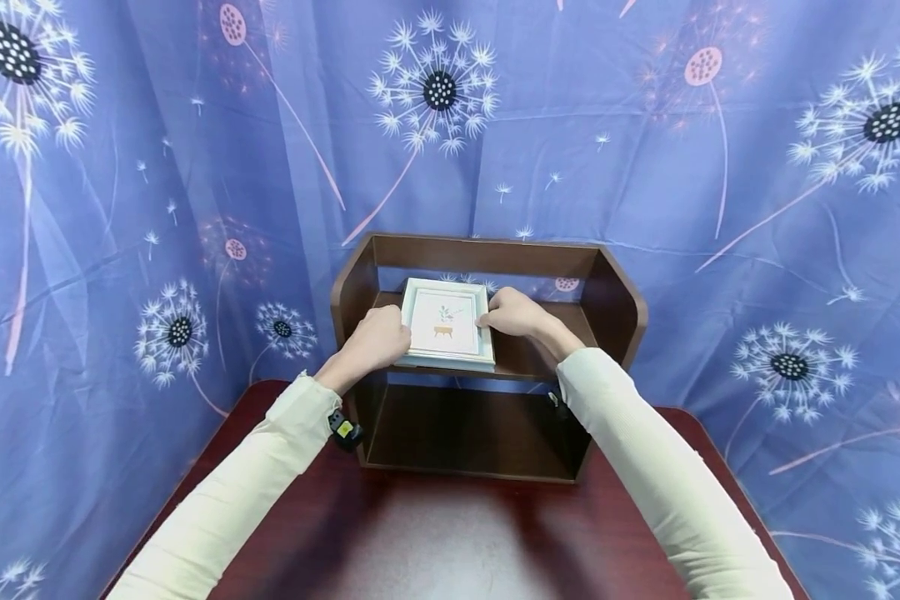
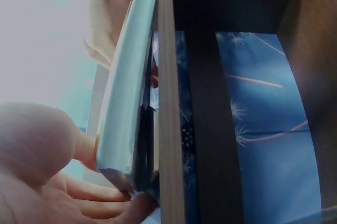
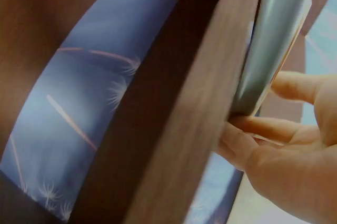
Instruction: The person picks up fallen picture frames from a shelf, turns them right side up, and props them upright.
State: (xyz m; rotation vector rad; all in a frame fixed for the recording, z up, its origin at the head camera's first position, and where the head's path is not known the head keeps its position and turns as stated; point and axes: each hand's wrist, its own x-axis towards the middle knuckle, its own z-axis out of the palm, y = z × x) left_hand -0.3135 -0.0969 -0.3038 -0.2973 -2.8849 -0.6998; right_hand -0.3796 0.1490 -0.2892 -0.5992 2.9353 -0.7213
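A pale mint-white picture frame (image 1: 444, 321) with a small plant drawing lies tilted over the upper board of a dark brown shelf unit (image 1: 471, 429). My left hand (image 1: 373, 340) grips its left side, thumb (image 2: 84, 147) on the face and fingers at the back. On the right side, my right hand (image 1: 521, 313) pinches it between thumb and fingers. In the right wrist view the frame's pale edge (image 3: 271, 39) is close to the shelf board's front edge (image 3: 184, 97), with fingertips right beside that board.
The unit stands on a dark red table (image 1: 450, 533) and has raised side panels (image 1: 621, 300) and a rear rail (image 1: 487, 255). Behind it hangs a blue curtain (image 1: 570, 183) with a dandelion print. Dark wrist devices (image 1: 345, 429) sit at both cuffs.
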